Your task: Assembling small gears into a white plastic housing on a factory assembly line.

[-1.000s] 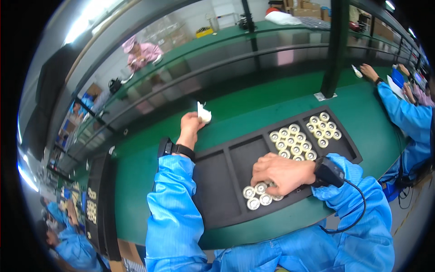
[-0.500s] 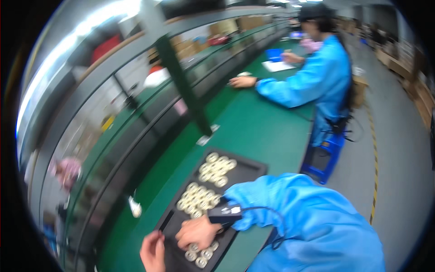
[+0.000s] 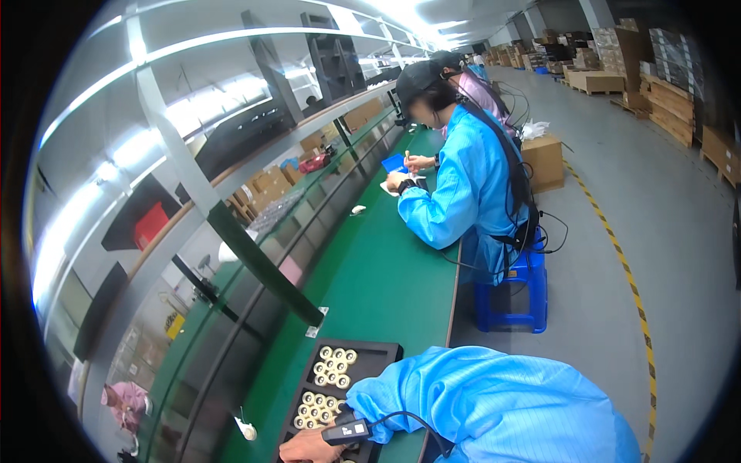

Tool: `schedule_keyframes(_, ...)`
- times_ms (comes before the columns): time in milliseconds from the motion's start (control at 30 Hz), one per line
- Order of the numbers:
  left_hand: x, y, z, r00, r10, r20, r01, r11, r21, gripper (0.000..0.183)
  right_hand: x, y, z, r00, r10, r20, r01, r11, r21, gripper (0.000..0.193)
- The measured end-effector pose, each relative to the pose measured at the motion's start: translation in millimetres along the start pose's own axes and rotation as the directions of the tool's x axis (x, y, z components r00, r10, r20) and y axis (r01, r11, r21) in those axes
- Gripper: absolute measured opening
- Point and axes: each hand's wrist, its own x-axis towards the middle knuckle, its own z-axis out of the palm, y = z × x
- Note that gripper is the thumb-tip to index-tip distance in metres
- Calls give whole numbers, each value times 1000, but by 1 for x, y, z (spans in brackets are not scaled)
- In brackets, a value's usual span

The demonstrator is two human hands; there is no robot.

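Note:
A black tray (image 3: 377, 353) lies on the green bench, holding several small cream-coloured round parts (image 3: 333, 367) with dark centres, grouped in clusters. My right hand (image 3: 310, 447), in a blue sleeve with a black device at the wrist, reaches over the near part of the tray at the lower edge of the view. Its fingertips are cut off there, so whether they grip anything is hidden. My left hand is out of view. Left of the tray, a small white piece (image 3: 246, 429) with a thin tip lies on the bench.
A co-worker in a blue smock (image 3: 471, 170) sits farther along the green bench (image 3: 378, 285) on a blue stool (image 3: 525, 297), handling a small piece. A dark green post (image 3: 262, 262) stands beyond the tray. Another small white piece (image 3: 358, 210) lies ahead.
The view has tilted up and right, so the tray sits lower in it. My left hand has left the view. The co-worker's two hands are now close together.

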Motion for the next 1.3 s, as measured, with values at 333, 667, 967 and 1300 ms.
schedule_keyframes(333,-6,16,5,1000,10,16,-5,952,-305,20,5,-9,-5,977,-213,-12,210,969,-131,41)
schedule_keyframes(667,6,4,-24,960,-52,275,176,877,-446,30,2,8,11,959,-275,-67,261,951,-168,29)
schedule_keyframes(967,34,-36,-59,996,47,-74,-48,999,-10,32,6,46,9,963,25,-268,-35,999,-34,16)
schedule_keyframes(1300,19,-70,-91,942,326,-79,-91,473,877,59,13,7,-14,994,24,-108,-37,992,-121,14)
